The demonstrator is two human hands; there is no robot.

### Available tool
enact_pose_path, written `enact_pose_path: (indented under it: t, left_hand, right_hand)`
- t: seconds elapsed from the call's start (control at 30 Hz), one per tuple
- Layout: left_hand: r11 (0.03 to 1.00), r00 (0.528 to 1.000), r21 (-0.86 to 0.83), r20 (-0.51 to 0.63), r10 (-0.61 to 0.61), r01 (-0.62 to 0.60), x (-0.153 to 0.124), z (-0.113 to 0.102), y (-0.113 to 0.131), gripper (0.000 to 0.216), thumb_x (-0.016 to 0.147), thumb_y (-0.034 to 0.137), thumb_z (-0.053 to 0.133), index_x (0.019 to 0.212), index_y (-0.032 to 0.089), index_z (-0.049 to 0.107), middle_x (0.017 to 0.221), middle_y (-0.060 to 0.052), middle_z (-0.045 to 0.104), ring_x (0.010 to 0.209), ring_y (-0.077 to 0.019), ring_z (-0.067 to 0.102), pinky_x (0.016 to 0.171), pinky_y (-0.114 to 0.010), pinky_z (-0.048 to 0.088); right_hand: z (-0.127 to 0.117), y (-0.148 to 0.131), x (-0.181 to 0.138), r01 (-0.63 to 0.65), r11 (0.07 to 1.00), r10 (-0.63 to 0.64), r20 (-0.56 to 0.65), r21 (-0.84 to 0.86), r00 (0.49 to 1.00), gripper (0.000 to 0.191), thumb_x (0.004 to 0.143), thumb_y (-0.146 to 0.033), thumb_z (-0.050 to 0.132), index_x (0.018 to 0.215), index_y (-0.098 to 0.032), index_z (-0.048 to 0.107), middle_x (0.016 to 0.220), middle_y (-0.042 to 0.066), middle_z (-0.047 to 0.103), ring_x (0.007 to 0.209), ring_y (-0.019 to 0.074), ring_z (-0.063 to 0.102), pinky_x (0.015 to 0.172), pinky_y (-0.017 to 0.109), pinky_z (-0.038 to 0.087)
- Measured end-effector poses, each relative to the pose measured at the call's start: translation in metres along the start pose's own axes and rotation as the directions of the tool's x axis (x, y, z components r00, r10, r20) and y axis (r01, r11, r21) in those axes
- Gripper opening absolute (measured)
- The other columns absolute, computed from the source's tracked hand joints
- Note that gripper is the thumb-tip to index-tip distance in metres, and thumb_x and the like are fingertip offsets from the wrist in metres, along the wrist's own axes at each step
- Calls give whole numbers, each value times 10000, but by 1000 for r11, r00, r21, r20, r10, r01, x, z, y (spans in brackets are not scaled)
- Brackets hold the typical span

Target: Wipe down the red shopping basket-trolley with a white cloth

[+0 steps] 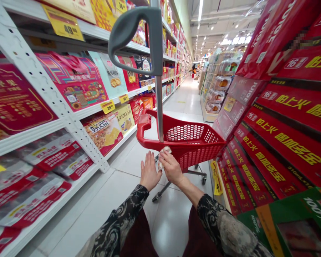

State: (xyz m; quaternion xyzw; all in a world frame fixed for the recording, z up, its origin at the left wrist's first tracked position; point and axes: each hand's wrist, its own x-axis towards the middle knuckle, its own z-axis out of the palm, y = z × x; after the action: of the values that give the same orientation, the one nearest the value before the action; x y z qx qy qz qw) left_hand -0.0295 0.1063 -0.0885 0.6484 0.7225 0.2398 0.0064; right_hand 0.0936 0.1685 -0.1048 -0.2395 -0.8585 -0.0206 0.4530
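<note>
Where shelves (pixel 74 129) edge the tiled floor (pixel 96 207), a red cart (pixel 195 155) stands.

Lower middle of the frame: two bare hands, one left hand (pixel 149 173) and one right hand (pixel 172 167), two black-and-grey patterned fabric sleeves (pixel 130 207), and one crumpled whitish piece of cloth (pixel 165 150). Centre: one red plastic shopping cart (pixel 199 153), one slim metal pole (pixel 159 107) and one grey plastic loop handle (pixel 157 43). Left of centre: one pale mint-green box (pixel 107 73) and two rectangular yellow price tags (pixel 107 106) side by side. Upper left: one larger yellow price sign (pixel 62 24). Lower right: one green printed carton (pixel 291 221).
</note>
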Motion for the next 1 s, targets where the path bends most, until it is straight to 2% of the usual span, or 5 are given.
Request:
enact_pose_path:
  t: [0.13, 0.27, 0.4, 0.67, 1.0]
  left_hand:
    - [998, 999, 45, -10, 42, -42, -2, -4, 0, 691, 732, 218, 492, 1361, 60, 253, 1458, -216, 244, 1359, -299, 217, 1055, -557, 242]
    - [969, 971, 58, 8, 240, -240, 4, -29, 3, 474, 746, 193, 488, 1218, 144, 473, 1339, -161, 469, 1264, -271, 403, 1040, -547, 274]
    - [927, 912, 49, -165, 375, -372, 29, -65, 4, 344, 811, 195, 421, 1135, 177, 535, 1275, -107, 540, 1212, -197, 462, 1055, -431, 297]
    - [966, 975, 207, -129, 181, -152, 78, -88, -12, 281, 799, 323, 499, 1026, 174, 572, 1149, -115, 603, 1214, -301, 413, 1018, -539, 252]
    - [968, 970, 212, -173, 170, -132, 58, -93, 18, 187, 790, 353, 513, 837, 193, 599, 929, -85, 638, 1036, -282, 489, 1031, -568, 201]
  right_hand:
    - [0, -3, -17, 11, 1000, -11, 6, 15, 1000, 325, 866, -109, 390, 1079, -143, 634, 1185, 127, 602, 1256, 221, 418, 973, 420, 444]
    - [-17, -2, 13, -90, 994, 97, -132, 58, 986, 365, 869, -119, 379, 1164, -164, 587, 1270, 116, 536, 1304, 203, 345, 1049, 443, 367]
    - [-23, 7, 40, -185, 982, 190, -139, 42, 972, 399, 870, -135, 383, 1244, -128, 522, 1337, 142, 464, 1330, 212, 295, 1087, 451, 307]
    - [-12, 23, 40, -265, 964, 265, -45, -4, 963, 430, 847, -93, 376, 1249, -139, 519, 1321, 120, 487, 1295, 193, 356, 1083, 408, 313]
    - [-20, 43, 29, -318, 948, 317, -63, -7, 946, 435, 812, -70, 373, 1200, -137, 558, 1263, 115, 530, 1226, 195, 423, 1063, 397, 336]
